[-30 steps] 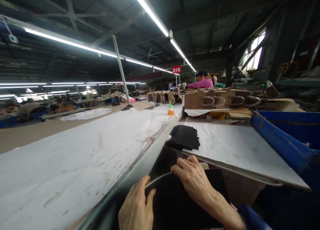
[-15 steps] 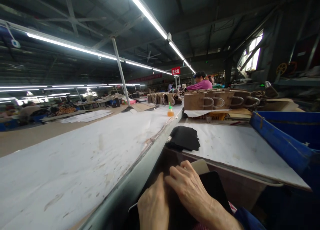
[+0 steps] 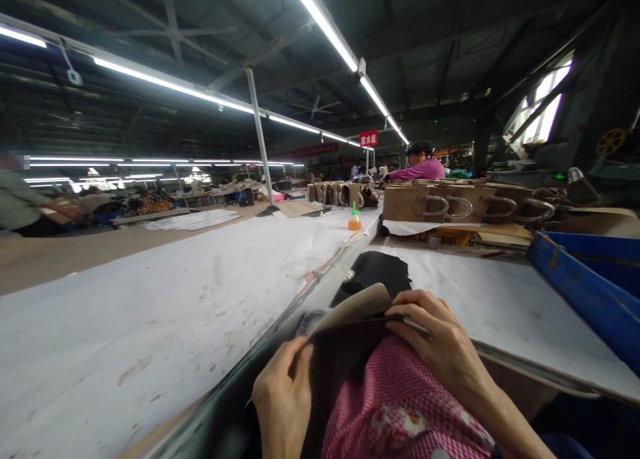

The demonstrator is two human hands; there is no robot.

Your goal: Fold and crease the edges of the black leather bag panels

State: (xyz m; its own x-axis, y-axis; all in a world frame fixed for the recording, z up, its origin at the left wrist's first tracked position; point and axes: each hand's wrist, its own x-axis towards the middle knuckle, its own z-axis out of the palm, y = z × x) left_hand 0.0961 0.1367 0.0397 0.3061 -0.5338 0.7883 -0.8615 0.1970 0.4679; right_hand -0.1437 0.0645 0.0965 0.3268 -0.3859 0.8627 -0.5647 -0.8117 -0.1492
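Note:
A dark, thin leather-like piece with a pale beige side is raised over my lap, its far edge lifted and bent. My left hand pinches its left edge between thumb and fingers. At the upper right corner, my right hand grips the piece, fingers on top and thumb hidden below. Just beyond it, several black cut pieces lie stacked on the lower paper-covered table. Under the piece shows a red checked apron.
A long white-papered table runs along my left, with a small orange bottle with a green tip on it. Brown bags with looped handles stand ahead. A blue bin is at the right. A co-worker in purple is farther back.
My hands have moved apart, the right one upward and to the right. The piece is now lifted, showing its beige side and the apron. The view has turned slightly left.

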